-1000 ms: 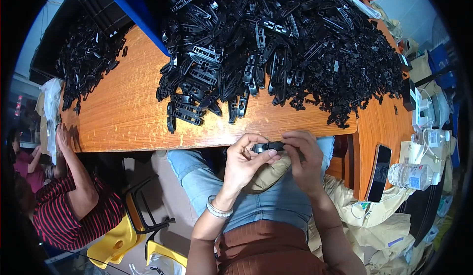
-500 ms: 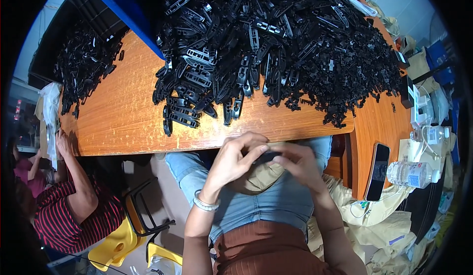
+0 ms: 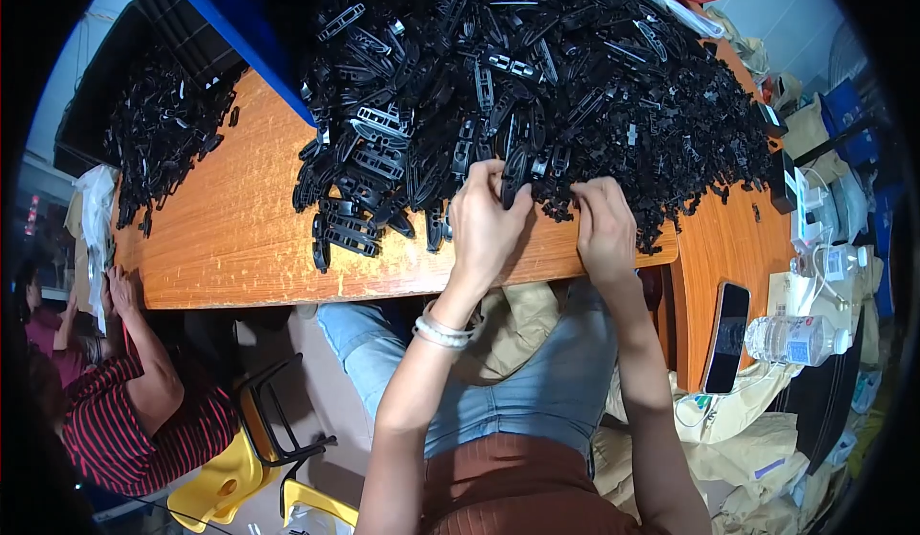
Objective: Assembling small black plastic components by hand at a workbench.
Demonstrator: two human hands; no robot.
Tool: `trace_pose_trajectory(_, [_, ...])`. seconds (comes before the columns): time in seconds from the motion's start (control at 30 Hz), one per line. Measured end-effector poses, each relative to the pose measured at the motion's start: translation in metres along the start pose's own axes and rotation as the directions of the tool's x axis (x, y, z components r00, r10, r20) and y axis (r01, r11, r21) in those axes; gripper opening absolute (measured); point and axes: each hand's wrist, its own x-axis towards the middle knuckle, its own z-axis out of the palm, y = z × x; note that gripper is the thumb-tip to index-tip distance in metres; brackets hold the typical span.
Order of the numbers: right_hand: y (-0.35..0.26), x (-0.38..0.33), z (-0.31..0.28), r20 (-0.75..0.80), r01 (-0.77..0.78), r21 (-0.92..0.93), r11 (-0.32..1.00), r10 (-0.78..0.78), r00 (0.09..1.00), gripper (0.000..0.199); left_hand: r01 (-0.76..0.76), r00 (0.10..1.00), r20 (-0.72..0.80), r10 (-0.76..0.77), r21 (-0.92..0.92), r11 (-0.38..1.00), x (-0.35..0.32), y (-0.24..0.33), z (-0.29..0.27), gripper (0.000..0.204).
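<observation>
Black plastic clips (image 3: 537,75) heap on the wooden surface (image 3: 220,238), within easy reach. The left hand (image 3: 484,224) pinches one clip (image 3: 513,173) at the near edge; right hand (image 3: 606,228) fingers spread into the pile.

Black plastic parts (image 3: 537,66) heap on an orange-brown wooden table (image 3: 230,238).

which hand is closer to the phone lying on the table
Right. The right hand rests at the black parts pile's edge, up and left of the phone; the left hand sits farther left.
</observation>
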Motion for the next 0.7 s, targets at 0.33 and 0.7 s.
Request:
trace_pose_trajectory(0.33, [-0.005,0.011,-0.001,0.217,-0.085,-0.106,0.991,0.107,0.97,0.013,0.43,0.886,0.364,-0.286,-0.419,0.8,-0.053,0.004,-0.055,0.017])
trace_pose_trajectory(0.7, [-0.005,-0.012,0.004,0.006,-0.055,0.178,0.982,0.055,0.998,0.011,0.416,0.906,0.313,-0.285,-0.527,0.741,-0.073,-0.014,-0.055,0.02])
